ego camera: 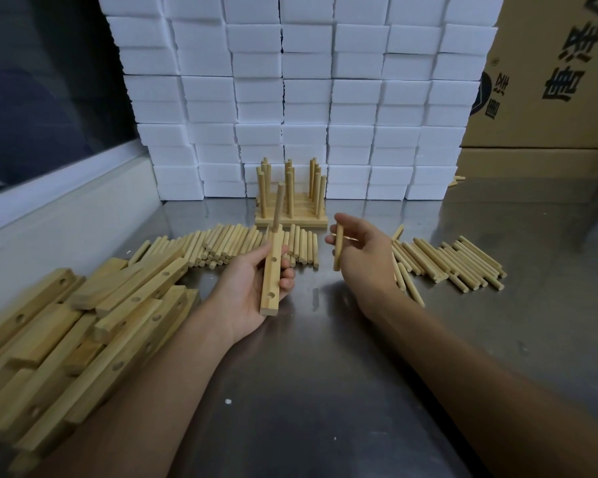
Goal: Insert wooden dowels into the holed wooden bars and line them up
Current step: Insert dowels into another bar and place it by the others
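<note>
Place: small workshop or packing room
Surface: bare steel surface (325,391)
Stock: stacked white foam blocks (308,91), printed brown cardboard carton (549,81)

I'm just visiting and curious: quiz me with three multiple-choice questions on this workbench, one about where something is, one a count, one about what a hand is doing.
1. Where do the finished bars stand?
A. Before the white blocks
B. On the cardboard box
C. In the person's lap

2. How many dowels stand in the held bar?
A. None
B. One
C. Three

3. What is the right hand doing?
A. Lying flat
B. Holding a loose dowel
C. Gripping a bar

Answers: A, they stand against the blocks; B, one upright dowel, two holes empty; B, fingers curl round it.
</note>
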